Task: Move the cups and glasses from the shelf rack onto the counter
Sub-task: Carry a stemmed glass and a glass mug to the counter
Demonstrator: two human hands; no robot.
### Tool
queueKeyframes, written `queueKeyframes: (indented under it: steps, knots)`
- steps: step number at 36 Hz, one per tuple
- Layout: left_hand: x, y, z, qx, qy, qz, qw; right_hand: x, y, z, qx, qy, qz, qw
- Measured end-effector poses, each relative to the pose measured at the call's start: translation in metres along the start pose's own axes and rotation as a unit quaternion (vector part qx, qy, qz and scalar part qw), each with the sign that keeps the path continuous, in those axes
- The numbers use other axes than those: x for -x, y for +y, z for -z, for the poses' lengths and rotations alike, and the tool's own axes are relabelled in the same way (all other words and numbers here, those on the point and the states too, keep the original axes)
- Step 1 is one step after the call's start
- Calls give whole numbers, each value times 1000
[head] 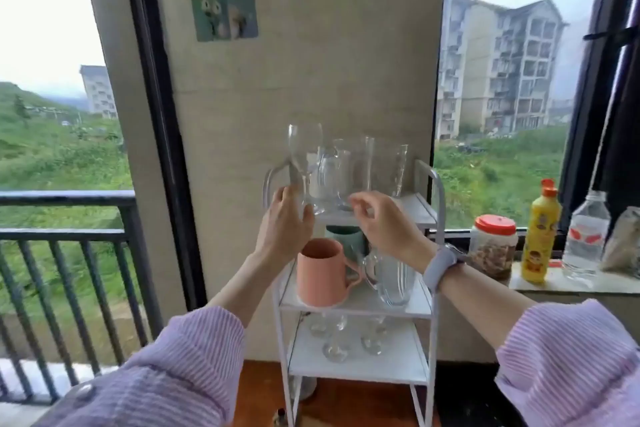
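A white three-tier shelf rack point(437, 288) stands against the wall pillar. On its top tier stand a clear wine glass point(304, 152), a glass mug point(330, 180) and tall clear glasses point(398, 166). The middle tier holds a pink mug point(320, 274), a teal cup point(346, 239) and a clear handled glass point(393, 282). Several small glasses point(336, 347) stand on the bottom tier. My left hand point(285, 222) is at the wine glass stem, fingers curled beside it; whether it grips the stem is unclear. My right hand point(384, 222) hovers in front of the top tier, fingers apart, holding nothing.
The counter ledge point(571, 284) at the right carries a red-lidded jar point(493, 246), a yellow bottle point(540, 232), a clear water bottle point(585, 232) and a bag point(623, 239). A black balcony railing point(65, 215) runs along the left. Windows flank the pillar.
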State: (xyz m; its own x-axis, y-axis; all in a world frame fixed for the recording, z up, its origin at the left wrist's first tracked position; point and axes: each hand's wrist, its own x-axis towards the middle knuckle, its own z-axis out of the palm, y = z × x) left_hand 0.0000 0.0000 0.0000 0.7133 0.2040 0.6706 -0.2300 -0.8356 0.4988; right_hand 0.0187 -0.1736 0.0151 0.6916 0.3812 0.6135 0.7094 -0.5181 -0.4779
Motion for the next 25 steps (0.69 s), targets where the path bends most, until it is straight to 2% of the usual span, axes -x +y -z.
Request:
queueKeyframes:
  steps: [6,11,15,19,25]
  knots:
    - [-44,-8,-18,130,4,49,990,-42,-6,-19,-79,24,-43,996]
    - [-63,-20,-27,203,4,63,977,-57,-8,-29,-118,-14,-44,992]
    - [-66,-24,-29,266,-14,77,961,-59,-11,-27,-152,-51,-79,984]
    - [-66,-22,-27,284,-3,73,956,-61,-16,-24,-188,-83,-110,972]
    - [-55,-15,-17,284,55,51,956,-57,-16,-14,-258,-105,-142,950]
